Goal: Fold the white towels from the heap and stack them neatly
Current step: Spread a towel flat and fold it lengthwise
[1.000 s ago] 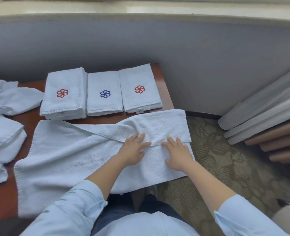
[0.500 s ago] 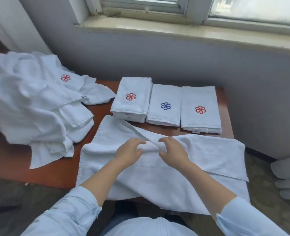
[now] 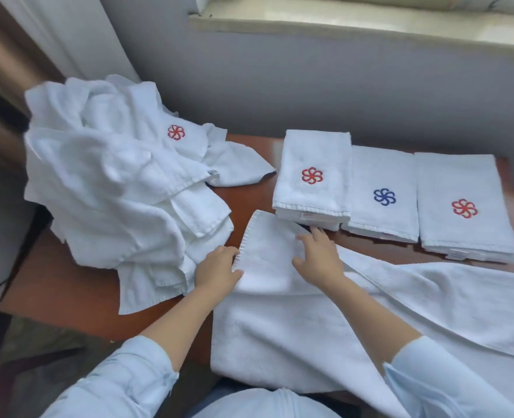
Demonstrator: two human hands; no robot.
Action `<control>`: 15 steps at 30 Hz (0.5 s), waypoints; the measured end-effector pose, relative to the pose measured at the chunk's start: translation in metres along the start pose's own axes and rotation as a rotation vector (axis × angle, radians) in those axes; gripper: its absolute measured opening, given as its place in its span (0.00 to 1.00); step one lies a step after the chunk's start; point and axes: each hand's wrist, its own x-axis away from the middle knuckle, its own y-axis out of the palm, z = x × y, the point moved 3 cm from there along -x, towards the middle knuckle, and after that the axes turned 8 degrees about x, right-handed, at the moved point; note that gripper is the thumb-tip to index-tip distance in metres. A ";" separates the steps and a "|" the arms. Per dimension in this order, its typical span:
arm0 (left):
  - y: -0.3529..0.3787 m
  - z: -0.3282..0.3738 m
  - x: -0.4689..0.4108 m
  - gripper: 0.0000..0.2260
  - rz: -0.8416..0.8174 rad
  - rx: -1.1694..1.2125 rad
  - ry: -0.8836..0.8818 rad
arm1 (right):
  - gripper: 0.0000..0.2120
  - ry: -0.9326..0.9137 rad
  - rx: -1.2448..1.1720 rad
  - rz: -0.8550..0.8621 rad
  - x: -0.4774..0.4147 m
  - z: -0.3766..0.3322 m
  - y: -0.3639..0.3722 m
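A white towel (image 3: 295,324) lies spread along the front of the brown table (image 3: 68,291), its far long side folded toward me. My left hand (image 3: 218,271) grips the towel's left end at the stitched hem. My right hand (image 3: 319,257) rests flat on the folded flap, fingers spread. The heap of unfolded white towels (image 3: 119,194) is piled at the left. Three stacks of folded towels stand at the back: one with a red flower (image 3: 313,179), one with a blue flower (image 3: 382,194), one with a red flower (image 3: 464,206).
A grey wall (image 3: 310,92) with a window sill (image 3: 355,22) runs behind the table. A curtain (image 3: 68,34) hangs at the far left. The towel's right end drapes over the table's right side.
Both hands slid left along the fold from the towel's right part to its left end. My view swung left, so the heap came fully into view.
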 end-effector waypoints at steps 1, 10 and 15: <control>0.000 -0.004 -0.003 0.22 -0.009 -0.007 0.001 | 0.23 0.032 -0.003 0.010 -0.003 -0.002 0.002; 0.001 -0.016 -0.025 0.15 -0.104 0.088 -0.060 | 0.21 0.199 -0.076 0.035 -0.015 -0.031 0.015; -0.001 -0.015 -0.029 0.10 -0.139 0.135 -0.035 | 0.12 0.155 -0.258 -0.027 -0.020 -0.044 0.007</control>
